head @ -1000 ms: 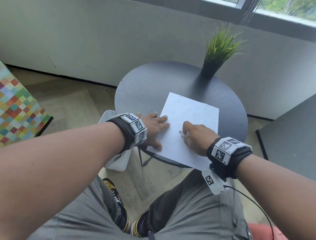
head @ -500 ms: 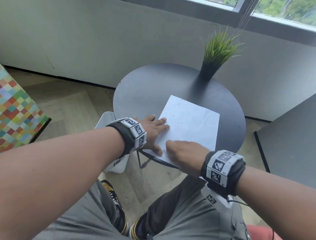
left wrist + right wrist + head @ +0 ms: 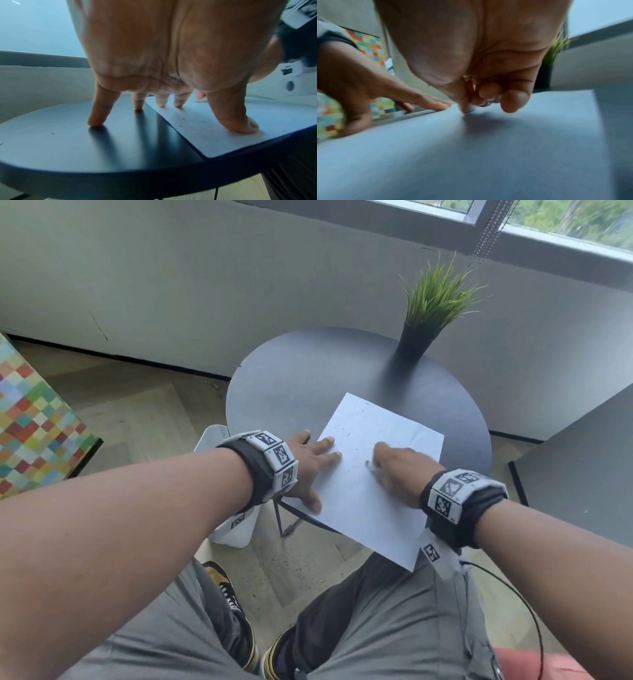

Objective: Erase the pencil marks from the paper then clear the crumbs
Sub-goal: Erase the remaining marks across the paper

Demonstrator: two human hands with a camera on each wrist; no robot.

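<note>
Overhanging the near rim of the round table (image 3: 274,378), the paper (image 3: 359,501). Pinned at its left edge by the flat, splayed left hand (image 3: 305,470). Mid-sheet, pinched in the curled right hand (image 3: 397,470), a small eraser (image 3: 471,108). Farthest, a potted plant (image 3: 431,313).

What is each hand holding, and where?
The right hand pinches a small eraser by its upper part, the tip on the paper. The left hand holds nothing; its fingers press the paper's edge.
</note>
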